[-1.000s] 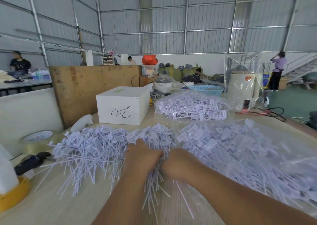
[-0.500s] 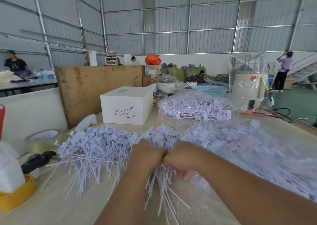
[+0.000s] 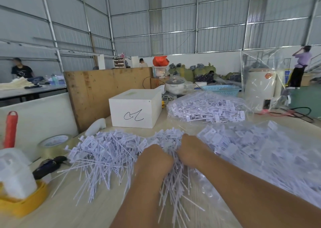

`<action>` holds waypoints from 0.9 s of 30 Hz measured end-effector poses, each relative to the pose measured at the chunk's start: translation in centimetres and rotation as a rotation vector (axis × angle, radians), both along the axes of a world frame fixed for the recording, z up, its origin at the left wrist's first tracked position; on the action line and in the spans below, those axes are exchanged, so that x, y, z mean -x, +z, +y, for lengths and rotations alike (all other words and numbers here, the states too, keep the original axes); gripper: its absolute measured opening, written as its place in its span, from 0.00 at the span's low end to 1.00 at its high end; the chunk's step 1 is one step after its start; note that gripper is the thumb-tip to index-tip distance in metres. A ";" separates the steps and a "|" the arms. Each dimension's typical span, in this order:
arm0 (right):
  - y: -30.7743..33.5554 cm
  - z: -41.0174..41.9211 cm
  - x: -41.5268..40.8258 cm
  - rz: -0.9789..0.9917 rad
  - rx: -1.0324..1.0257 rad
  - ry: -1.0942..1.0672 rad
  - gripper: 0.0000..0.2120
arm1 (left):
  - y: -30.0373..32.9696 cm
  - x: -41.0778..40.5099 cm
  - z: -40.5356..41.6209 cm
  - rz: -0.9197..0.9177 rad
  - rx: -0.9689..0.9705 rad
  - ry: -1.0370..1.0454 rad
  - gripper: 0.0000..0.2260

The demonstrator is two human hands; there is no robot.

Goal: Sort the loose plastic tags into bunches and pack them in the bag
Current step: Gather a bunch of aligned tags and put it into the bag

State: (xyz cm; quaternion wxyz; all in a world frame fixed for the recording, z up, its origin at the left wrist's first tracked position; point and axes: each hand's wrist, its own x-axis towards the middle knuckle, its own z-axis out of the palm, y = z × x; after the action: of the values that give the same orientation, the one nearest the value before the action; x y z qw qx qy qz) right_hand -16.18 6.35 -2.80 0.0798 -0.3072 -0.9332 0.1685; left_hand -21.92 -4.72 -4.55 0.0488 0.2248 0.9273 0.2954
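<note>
A heap of loose white plastic tags point(image 3: 104, 151) with long thin tails lies on the pale wooden table in front of me. My left hand point(image 3: 154, 156) and my right hand point(image 3: 191, 149) are close together at the heap's right end, both gripping one bunch of tags point(image 3: 173, 181) whose tails fan down toward me. My fingers are hidden behind the backs of my hands. To the right lies a clear plastic bag point(image 3: 260, 158) filled with tags. A second filled bag point(image 3: 208, 108) sits farther back.
A white box point(image 3: 137, 108) with a black scribble stands behind the heap, against a plywood board point(image 3: 97, 92). A tape roll point(image 3: 53, 142), a black tool point(image 3: 50, 165) and a yellow-based holder point(image 3: 22, 203) sit at the left. People stand in the background.
Both hands moved slightly forward and stay pressed together on the bunch; my right hand has shifted a little farther up into the tag heads. The camera tilted and moved closer.
</note>
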 end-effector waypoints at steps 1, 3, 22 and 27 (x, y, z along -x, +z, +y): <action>0.0 0.1 0.2 0.035 0.031 -0.021 0.13 | -0.1 0.0 0.0 -0.011 -0.014 -0.002 0.10; 0.0 0.3 0.4 0.090 0.094 -0.048 0.11 | -0.1 0.1 0.1 -0.033 -0.037 -0.014 0.11; 0.2 -2.8 -5.2 0.011 0.043 0.384 0.08 | -0.6 0.7 1.0 -0.059 -0.146 0.010 0.11; 1.0 -1.1 -3.8 0.101 0.120 0.072 0.10 | -0.9 0.9 1.0 -0.035 -0.054 0.024 0.08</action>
State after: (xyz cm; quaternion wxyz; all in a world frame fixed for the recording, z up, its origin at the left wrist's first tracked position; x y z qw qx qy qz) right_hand -12.35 5.24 -1.81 0.1021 -0.2687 -0.9267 0.2421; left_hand -22.80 -3.69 -5.43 0.0556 0.2097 0.9205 0.3249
